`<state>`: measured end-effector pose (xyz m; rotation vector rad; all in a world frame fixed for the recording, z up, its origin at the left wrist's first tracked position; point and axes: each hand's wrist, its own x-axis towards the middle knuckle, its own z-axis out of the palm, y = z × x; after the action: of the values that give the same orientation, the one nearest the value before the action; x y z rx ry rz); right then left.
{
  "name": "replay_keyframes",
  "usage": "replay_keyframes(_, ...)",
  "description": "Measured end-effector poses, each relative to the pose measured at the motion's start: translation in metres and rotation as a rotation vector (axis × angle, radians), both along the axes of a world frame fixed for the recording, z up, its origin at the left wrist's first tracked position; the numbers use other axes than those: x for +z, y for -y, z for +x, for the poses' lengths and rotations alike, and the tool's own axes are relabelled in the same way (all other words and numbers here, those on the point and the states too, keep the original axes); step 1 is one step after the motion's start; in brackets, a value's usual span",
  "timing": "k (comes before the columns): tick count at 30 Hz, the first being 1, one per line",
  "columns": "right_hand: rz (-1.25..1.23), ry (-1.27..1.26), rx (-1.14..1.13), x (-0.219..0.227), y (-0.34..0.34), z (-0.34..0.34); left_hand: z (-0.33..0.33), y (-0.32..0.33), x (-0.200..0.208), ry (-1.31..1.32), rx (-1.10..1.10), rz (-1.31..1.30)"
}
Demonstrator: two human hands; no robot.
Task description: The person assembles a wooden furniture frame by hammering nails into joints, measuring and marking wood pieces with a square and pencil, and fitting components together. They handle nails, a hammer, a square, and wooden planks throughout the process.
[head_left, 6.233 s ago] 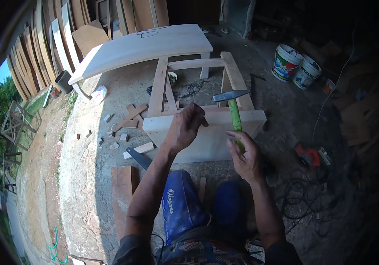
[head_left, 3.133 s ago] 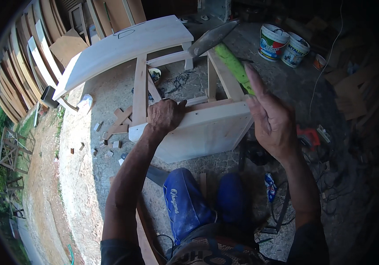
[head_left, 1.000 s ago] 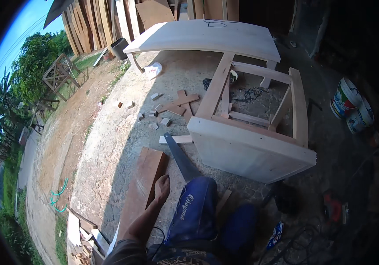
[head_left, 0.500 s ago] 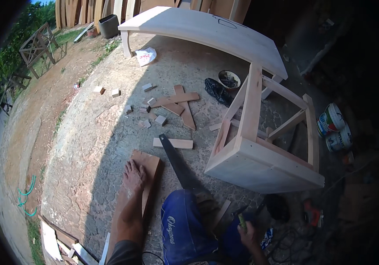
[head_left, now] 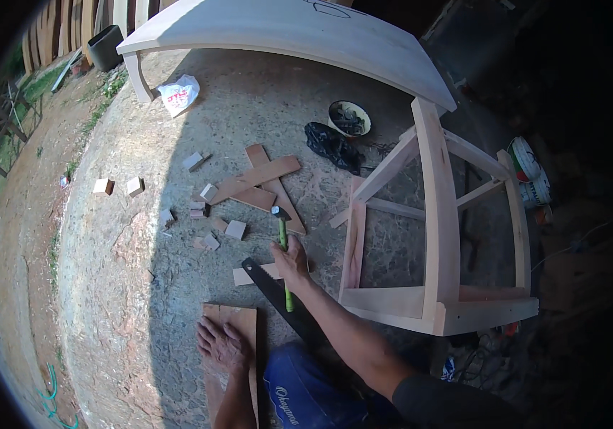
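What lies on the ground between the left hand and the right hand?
In the head view, a hand saw lies between the left hand and the right hand.

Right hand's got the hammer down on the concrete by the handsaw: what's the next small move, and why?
Probably lift the green-handled hammer clear of the handsaw. The right hand grips it mid-handle, its handle end lies across the blade, and the left hand is flat on the board, not holding anything.
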<state>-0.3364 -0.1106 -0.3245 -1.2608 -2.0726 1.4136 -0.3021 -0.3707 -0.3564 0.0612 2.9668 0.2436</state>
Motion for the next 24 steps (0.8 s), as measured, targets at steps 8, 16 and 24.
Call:
replay_keyframes(8, 0.190, 0.417, -0.224, -0.102, -0.112, -0.058, -0.004, 0.003, -0.018, -0.047, -0.050, -0.104)
replay_keyframes(16, 0.658, 0.210, -0.421, -0.092, -0.260, -0.090, -0.006, 0.007, -0.018, -0.054, -0.082, -0.132)
replay_keyframes(24, 0.282, 0.885, -0.623, -0.078, -0.405, -0.064, -0.005, 0.009, -0.027, -0.103, -0.127, -0.103)
